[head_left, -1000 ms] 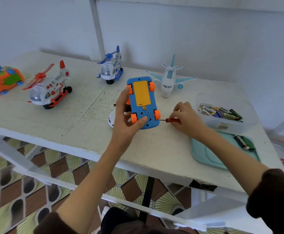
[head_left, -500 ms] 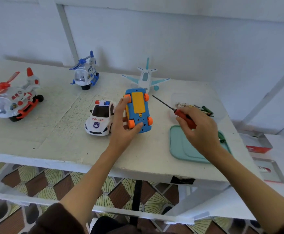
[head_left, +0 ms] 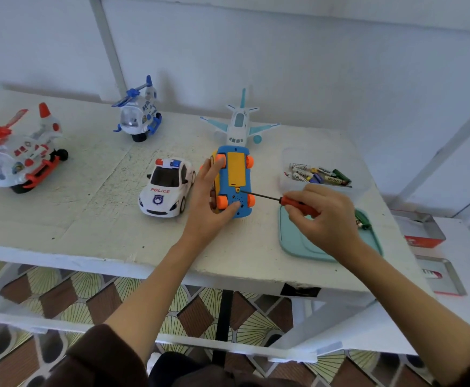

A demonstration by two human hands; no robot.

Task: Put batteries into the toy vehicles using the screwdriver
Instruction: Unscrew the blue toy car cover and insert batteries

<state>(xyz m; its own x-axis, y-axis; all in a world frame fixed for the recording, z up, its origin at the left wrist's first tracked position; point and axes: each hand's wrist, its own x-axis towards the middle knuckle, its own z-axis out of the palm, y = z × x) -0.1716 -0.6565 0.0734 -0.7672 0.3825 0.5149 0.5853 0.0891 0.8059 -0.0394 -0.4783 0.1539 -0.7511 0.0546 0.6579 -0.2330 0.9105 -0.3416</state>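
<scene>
Left hand (head_left: 210, 202): grips the toy car (head_left: 235, 181), belly up, centre of table (head_left: 94, 219).
Right hand (head_left: 327, 216): holds screwdriver (head_left: 281, 199) (tip at the yellow cover's screw).
Batteries (head_left: 319, 174): in tub, far right.

Blue/yellow toy car (head_left: 235, 181) w/ orange wheels; red-handled screwdriver (head_left: 289, 200).

A white bench (head_left: 94, 219) with a rough, scuffed top stands against a pale wall (head_left: 284, 65). Below it the floor (head_left: 69, 297) shows brown-and-cream patterned tiles in soft daylight.
</scene>
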